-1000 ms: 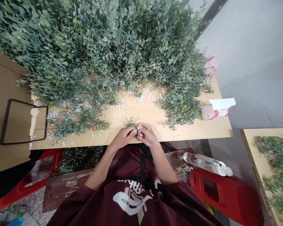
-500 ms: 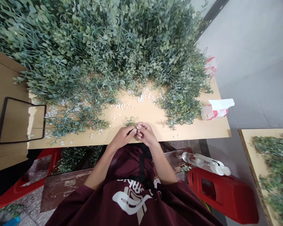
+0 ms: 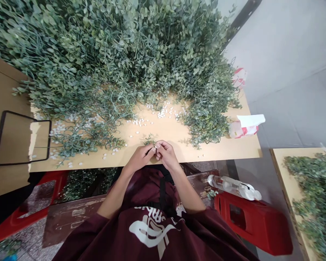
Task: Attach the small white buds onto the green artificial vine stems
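My left hand [image 3: 141, 156] and my right hand [image 3: 165, 153] meet at the table's front edge, fingertips pressed together. Between them is an artificial leaf sprig [image 3: 149, 139], whose leafy tip sticks out just beyond my left fingers. My left hand is closed on the sprig. The right thumb and fingers pinch at the same spot; a small pale bit shows there, too small to make out fully. Loose white beads [image 3: 163, 110] lie scattered on the table past my hands.
A big heap of artificial greenery [image 3: 119, 47] covers the table's back. At left stands a cardboard box [image 3: 8, 83] with a black wire frame [image 3: 22, 164]. A tissue pack [image 3: 243, 128] is at right. Below it, a plastic bottle [image 3: 228, 185] lies on a red stool [image 3: 258, 221].
The view has shifted slightly. My fingertips have drawn a little closer together around the sprig; the rest looks the same.
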Available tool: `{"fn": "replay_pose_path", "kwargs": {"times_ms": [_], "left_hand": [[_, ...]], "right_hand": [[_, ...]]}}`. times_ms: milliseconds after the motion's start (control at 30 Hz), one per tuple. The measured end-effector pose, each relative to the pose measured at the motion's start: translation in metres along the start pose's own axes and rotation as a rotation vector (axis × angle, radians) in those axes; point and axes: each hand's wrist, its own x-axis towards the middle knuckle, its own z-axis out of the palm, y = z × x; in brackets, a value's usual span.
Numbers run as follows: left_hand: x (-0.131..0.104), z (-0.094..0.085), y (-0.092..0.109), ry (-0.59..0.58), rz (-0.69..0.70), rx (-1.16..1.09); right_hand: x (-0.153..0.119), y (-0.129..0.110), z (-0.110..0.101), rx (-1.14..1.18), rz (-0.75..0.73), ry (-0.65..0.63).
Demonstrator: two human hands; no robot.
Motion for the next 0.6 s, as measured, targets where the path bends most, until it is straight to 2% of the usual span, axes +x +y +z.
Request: {"fn": "replay_pose_path", "kwargs": {"times_ms": [333,500,600], "left_hand": [[0.001,0.001,0.001,-0.009,0.012,-0.069],[0.000,0.002,-0.006,0.027,0.006,0.044],[0.000,0.003,-0.007,0.037,-0.017,0.040]], "right_hand": [[-0.002,0.005,0.000,-0.028,-0.075,0.060],[-0.007,-0.009,-0.005,-0.371,-0.194,0.047],[-0.004,-0.029,-0.010,-0.607,-0.237,-0.053]]}}
